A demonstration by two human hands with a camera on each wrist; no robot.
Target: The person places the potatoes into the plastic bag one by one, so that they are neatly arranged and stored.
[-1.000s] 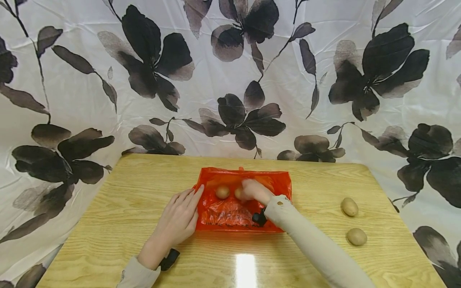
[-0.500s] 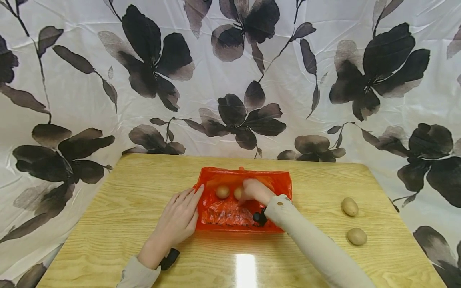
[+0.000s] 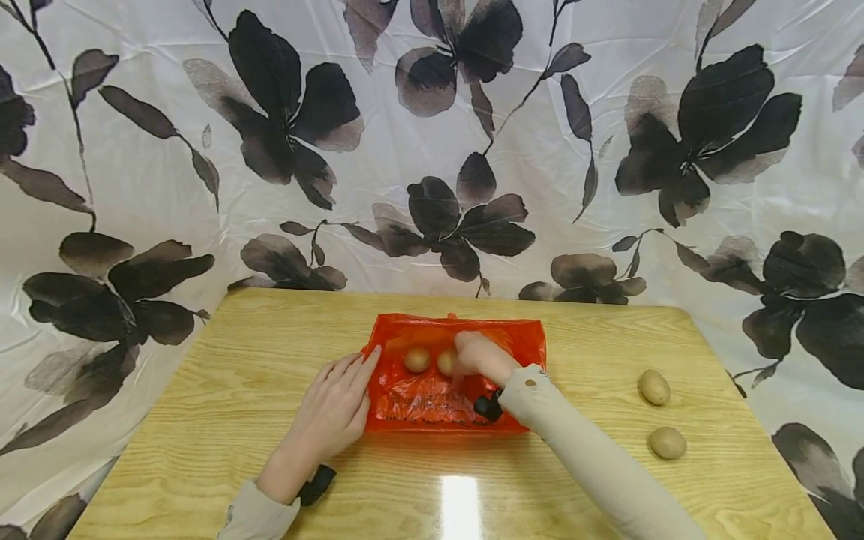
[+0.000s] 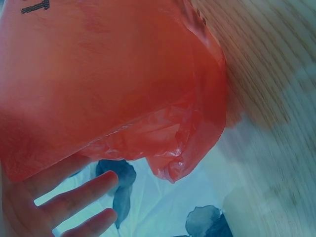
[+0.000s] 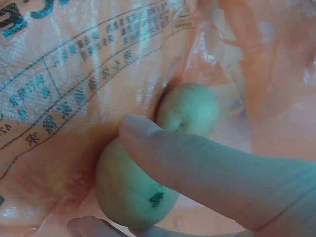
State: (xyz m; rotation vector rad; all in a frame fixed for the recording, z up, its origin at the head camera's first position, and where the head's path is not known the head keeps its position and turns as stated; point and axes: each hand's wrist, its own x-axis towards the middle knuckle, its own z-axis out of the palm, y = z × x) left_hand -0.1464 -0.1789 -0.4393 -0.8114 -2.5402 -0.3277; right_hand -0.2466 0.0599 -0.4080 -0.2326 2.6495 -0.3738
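A red plastic bag [image 3: 421, 409] lies on the table with its mouth spread, showing printed lettering inside. My left hand [image 3: 332, 405] is at the bag's left edge, fingers extended along it; in the left wrist view the fingers [image 4: 81, 195] are straight and one passes behind the red film. My right hand [image 3: 482, 356] reaches into the bag. There it holds a potato [image 5: 131, 190] with a dark blemish, thumb [image 5: 192, 165] over the top and fingertips below. Another potato [image 3: 416, 360] rests in the bag to the left of it.
Two loose potatoes, a farther one [image 3: 654, 387] and a nearer one [image 3: 667, 443], lie on the right side of the wooden table [image 3: 223, 390]. A white flowered cloth [image 3: 378, 150] hangs behind the table and along its sides.
Almost nothing differs. The right hand shifts only slightly inside the bag; the left hand, the bag and the loose potatoes keep their places.
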